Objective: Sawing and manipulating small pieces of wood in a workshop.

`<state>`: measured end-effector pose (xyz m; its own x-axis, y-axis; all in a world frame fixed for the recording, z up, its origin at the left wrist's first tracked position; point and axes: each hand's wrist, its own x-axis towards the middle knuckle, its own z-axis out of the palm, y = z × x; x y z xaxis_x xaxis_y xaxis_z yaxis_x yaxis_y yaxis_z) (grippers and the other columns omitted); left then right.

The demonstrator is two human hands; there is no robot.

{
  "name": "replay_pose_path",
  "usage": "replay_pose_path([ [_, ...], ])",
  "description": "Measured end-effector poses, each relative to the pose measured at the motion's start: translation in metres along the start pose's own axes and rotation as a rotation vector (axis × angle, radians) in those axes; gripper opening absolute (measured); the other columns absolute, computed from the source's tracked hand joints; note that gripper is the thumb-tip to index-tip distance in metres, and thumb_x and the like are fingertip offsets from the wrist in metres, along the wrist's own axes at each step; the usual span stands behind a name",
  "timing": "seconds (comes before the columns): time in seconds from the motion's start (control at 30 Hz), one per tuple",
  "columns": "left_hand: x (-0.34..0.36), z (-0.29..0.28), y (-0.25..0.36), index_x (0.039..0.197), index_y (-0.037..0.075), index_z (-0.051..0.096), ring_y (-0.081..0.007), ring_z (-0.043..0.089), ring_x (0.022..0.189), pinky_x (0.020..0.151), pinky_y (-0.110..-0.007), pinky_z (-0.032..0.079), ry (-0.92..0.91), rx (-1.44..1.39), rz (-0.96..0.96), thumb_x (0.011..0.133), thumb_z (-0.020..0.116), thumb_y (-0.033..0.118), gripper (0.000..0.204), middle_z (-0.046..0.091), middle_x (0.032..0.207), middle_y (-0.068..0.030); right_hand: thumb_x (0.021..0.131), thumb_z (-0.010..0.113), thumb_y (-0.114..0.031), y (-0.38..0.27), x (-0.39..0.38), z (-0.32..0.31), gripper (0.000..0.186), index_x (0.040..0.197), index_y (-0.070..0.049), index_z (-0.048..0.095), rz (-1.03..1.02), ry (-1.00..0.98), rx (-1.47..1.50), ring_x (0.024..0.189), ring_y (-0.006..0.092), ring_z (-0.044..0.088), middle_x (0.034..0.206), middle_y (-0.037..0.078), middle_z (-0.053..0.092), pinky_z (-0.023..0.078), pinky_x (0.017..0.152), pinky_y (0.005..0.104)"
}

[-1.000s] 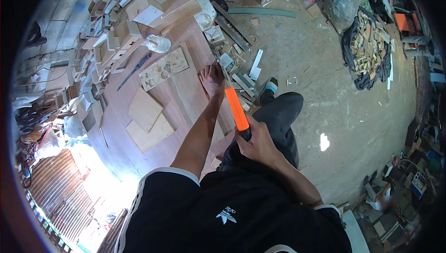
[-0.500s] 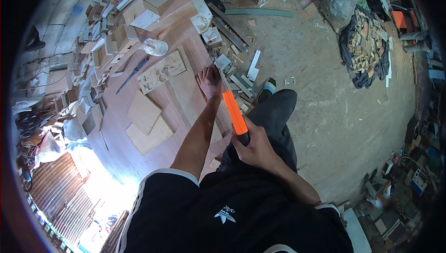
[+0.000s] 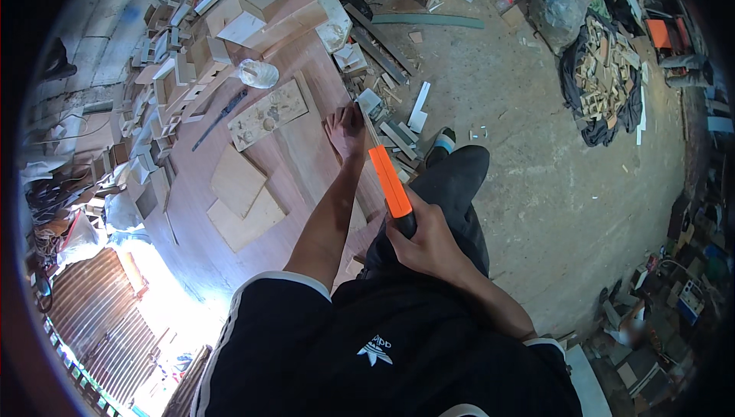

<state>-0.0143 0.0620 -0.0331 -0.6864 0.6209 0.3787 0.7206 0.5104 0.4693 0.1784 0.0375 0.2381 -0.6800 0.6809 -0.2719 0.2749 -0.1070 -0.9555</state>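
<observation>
My right hand (image 3: 426, 239) is closed round the black grip of a hand saw (image 3: 390, 181) with an orange handle, close in front of my body. The saw's thin blade is seen nearly edge-on and reaches forward along the right edge of the wooden work table (image 3: 200, 202). Farther forward, my left hand (image 3: 346, 132) rests at that same edge, just left of the blade. Its fingers are curled down, and what lies under them is hidden by the hand. A long flat plank (image 3: 295, 141) lies on the table beside my left forearm.
Left of my hands lie a stained board (image 3: 268, 116), two square panels (image 3: 239, 181), a long dark tool (image 3: 220, 120) and a clear plastic container (image 3: 258, 75). Stacked wooden boxes (image 3: 207, 65) line the far left. Offcuts (image 3: 398, 137) litter the floor beyond the table edge, near my foot.
My right hand and the saw handle have shifted very slightly right. My left hand stays at the table edge, its fingers still curled.
</observation>
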Motion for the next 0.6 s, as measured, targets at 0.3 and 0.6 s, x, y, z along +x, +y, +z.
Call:
replay_pose_path([
  [0.3, 0.001, -0.003, 0.002, 0.084, 0.012, 0.068, -0.0275, 0.056, 0.082, 0.078, -0.039, 0.042, -0.031, -0.06, -0.002, 0.086, 0.064, 0.022, 0.011, 0.062, 0.084, -0.0042, 0.073, 0.061, 0.002, 0.002, 0.009, -0.001, 0.042, 0.113, 0.004, 0.051, 0.017, 0.007, 0.019, 0.067, 0.042, 0.062, 0.071, 0.025, 0.057, 0.048, 0.058, 0.0395],
  [0.6, 0.006, -0.006, 0.003, 0.086, 0.012, 0.069, -0.0269, 0.055, 0.082, 0.08, -0.039, 0.042, -0.086, -0.039, -0.044, 0.087, 0.063, 0.022, 0.012, 0.062, 0.082, -0.0042, 0.074, 0.06, 0.002, 0.001, 0.014, 0.004, 0.037, 0.11, 0.004, 0.052, 0.046, 0.019, -0.007, 0.071, 0.0382, 0.065, 0.072, 0.022, 0.059, 0.049, 0.063, 0.0381],
])
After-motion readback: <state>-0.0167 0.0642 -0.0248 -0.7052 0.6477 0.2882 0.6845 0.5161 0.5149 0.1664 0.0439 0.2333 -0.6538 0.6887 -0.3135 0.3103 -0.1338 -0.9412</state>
